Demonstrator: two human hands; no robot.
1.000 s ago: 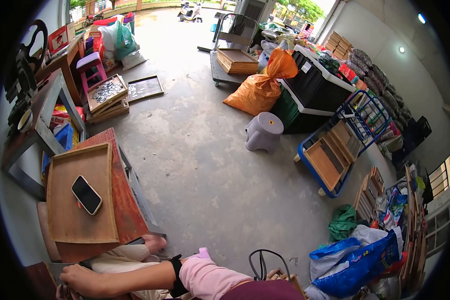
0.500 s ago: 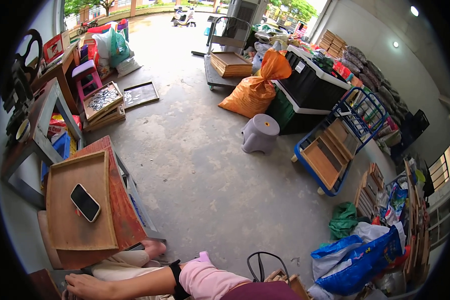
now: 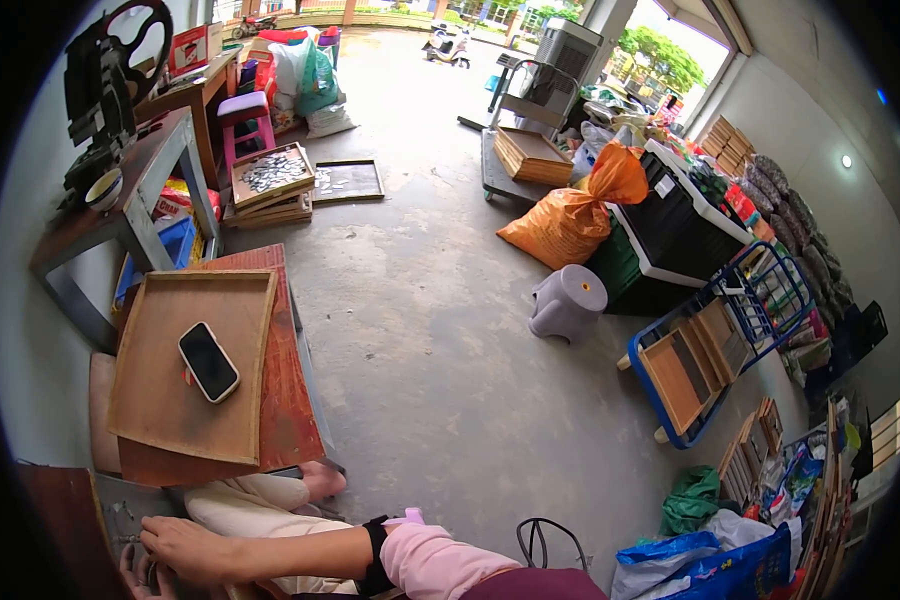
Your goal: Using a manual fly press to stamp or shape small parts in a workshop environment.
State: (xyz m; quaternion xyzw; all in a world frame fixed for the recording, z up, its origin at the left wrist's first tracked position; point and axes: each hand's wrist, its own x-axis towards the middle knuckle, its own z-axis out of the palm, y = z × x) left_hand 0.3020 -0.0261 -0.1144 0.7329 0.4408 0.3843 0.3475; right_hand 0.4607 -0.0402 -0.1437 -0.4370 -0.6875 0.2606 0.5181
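My right hand (image 3: 178,548) reaches across to the lower left over a grey metal surface (image 3: 120,510); its fingers curl downward, closed around something too hidden to name. Below it, at the lower edge, part of my left hand (image 3: 138,578) shows with bent fingers close to the right hand; what lies between them cannot be made out. Ahead of the hands, a shallow wooden tray (image 3: 150,330) rests on a red-brown wooden table (image 3: 288,400). On the tray lies a phone (image 3: 210,362) with a dark screen and a pale case.
A black machine with a handwheel (image 3: 105,110) stands on a metal-framed bench at left. Trays of small pieces (image 3: 270,172) lie beyond. Across the floor are an orange sack (image 3: 560,225), a grey stool (image 3: 568,302), a blue trolley (image 3: 682,370) and blue-white bags (image 3: 715,562).
The view has shifted left and down, so the room's things sit farther right. Part of my left hand now shows beside the right hand, which stays at the lower left.
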